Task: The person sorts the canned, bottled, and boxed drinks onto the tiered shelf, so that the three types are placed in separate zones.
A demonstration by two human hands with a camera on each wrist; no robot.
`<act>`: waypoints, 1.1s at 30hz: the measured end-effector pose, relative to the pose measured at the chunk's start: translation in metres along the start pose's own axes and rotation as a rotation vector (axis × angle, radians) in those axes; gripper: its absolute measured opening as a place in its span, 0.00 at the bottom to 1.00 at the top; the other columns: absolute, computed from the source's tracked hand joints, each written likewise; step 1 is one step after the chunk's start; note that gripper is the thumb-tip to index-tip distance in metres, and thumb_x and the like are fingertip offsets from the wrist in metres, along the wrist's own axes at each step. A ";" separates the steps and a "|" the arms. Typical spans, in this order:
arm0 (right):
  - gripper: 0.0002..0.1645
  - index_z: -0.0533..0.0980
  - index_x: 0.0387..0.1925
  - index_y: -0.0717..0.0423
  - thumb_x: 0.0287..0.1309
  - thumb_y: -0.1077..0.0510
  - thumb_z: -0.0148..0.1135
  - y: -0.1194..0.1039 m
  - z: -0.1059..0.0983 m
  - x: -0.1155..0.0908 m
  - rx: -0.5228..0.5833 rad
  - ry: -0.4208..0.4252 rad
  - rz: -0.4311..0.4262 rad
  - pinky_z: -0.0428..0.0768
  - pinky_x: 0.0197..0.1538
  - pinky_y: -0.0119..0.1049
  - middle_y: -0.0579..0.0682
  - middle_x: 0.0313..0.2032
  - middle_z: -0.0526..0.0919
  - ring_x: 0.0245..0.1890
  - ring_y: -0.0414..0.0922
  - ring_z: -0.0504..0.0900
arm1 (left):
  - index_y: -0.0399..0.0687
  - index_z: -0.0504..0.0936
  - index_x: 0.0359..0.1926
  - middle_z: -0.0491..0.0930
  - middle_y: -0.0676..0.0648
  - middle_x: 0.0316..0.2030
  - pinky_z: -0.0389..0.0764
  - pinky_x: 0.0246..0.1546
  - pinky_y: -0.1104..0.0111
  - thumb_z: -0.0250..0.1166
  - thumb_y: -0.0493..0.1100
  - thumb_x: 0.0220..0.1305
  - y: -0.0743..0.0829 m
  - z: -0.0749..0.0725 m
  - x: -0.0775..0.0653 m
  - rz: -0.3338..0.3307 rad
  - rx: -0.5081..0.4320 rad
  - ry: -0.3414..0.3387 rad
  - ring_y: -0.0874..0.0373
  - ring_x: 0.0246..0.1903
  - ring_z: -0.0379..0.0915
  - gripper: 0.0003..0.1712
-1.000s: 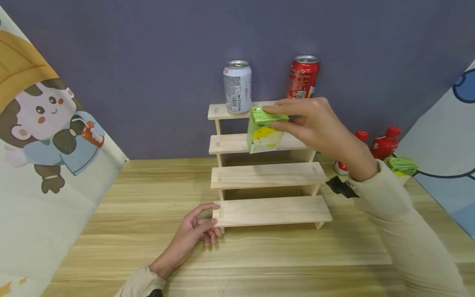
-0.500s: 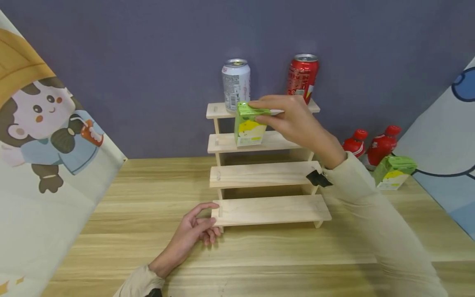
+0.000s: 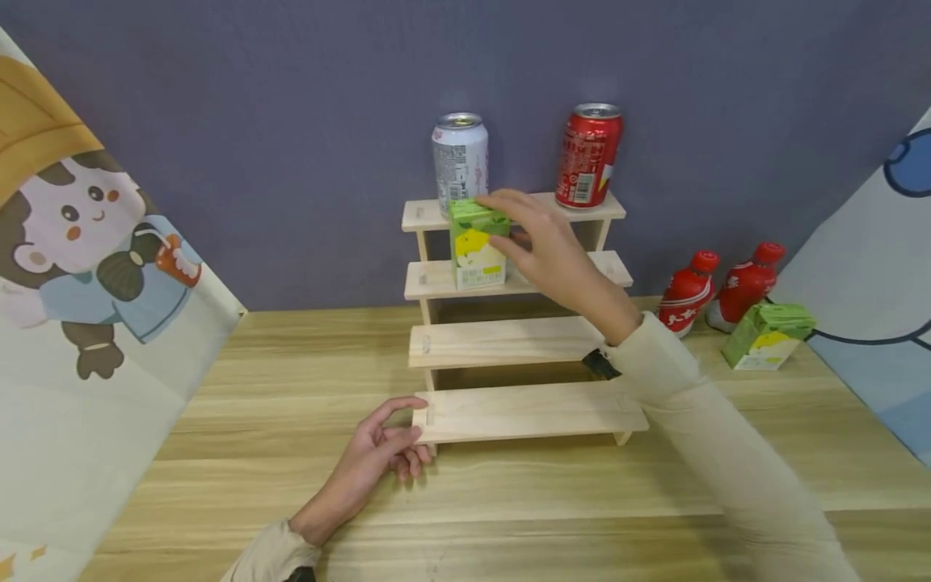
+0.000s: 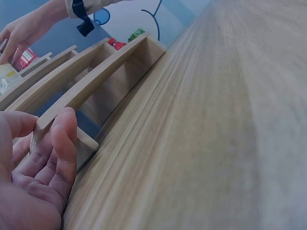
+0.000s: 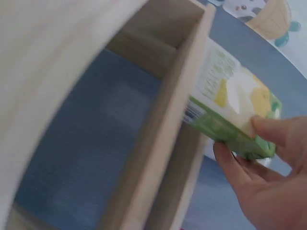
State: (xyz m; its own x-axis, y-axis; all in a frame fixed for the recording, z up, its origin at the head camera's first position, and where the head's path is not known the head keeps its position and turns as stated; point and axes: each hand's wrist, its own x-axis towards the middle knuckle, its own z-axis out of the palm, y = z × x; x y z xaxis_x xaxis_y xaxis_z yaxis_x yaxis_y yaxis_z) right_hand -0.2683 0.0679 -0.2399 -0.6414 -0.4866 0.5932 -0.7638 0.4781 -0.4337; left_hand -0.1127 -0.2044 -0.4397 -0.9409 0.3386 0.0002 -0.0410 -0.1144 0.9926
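Observation:
A four-step wooden display rack [image 3: 531,408] stands on the table. My left hand [image 3: 378,449] pinches the left end of its lowest step, with thumb and fingers above and below the board in the left wrist view. On the second step from the top stands a green and yellow drink carton [image 3: 478,246], upright toward the left end. My right hand [image 3: 549,250] holds the carton by its upper right side; the right wrist view shows the thumb on the printed front of the carton [image 5: 230,96] and fingers along its green side.
On the top step stand a white can [image 3: 461,166] at the left and a red can [image 3: 591,158] at the right. Two red bottles [image 3: 687,293] and another green carton [image 3: 769,338] stand on the table to the right. A dark wall [image 3: 305,162] rises behind.
My right hand has moved left and slightly down with the carton, bringing it onto the second step from the top. The left hand keeps its place on the lowest step.

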 end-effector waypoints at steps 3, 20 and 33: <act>0.32 0.71 0.68 0.49 0.64 0.64 0.65 0.001 0.005 -0.005 -0.013 0.052 -0.013 0.82 0.53 0.37 0.50 0.65 0.73 0.61 0.44 0.73 | 0.43 0.65 0.68 0.86 0.43 0.30 0.79 0.21 0.73 0.58 0.41 0.74 0.000 0.000 0.000 -0.003 -0.002 0.000 0.58 0.24 0.80 0.26; 0.37 0.60 0.74 0.49 0.68 0.57 0.62 0.012 0.025 -0.021 0.026 0.162 0.000 0.83 0.50 0.36 0.54 0.65 0.73 0.56 0.45 0.78 | 0.43 0.64 0.69 0.86 0.44 0.30 0.78 0.21 0.73 0.58 0.42 0.74 0.001 0.001 -0.001 -0.012 0.001 0.002 0.59 0.23 0.79 0.27; 0.49 0.42 0.79 0.33 0.69 0.54 0.60 0.015 0.023 -0.034 0.013 0.079 0.044 0.82 0.54 0.43 0.55 0.66 0.72 0.53 0.46 0.80 | 0.43 0.65 0.68 0.86 0.43 0.29 0.78 0.21 0.73 0.59 0.42 0.73 0.002 0.003 -0.002 -0.014 0.005 0.020 0.59 0.23 0.79 0.26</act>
State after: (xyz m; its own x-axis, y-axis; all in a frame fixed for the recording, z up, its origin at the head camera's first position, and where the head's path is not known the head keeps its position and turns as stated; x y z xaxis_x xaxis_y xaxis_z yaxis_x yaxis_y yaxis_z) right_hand -0.2594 0.0744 -0.2823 -0.6669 -0.4059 0.6248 -0.7363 0.4877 -0.4691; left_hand -0.1096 -0.2024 -0.4374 -0.9469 0.3212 -0.0160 -0.0524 -0.1052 0.9931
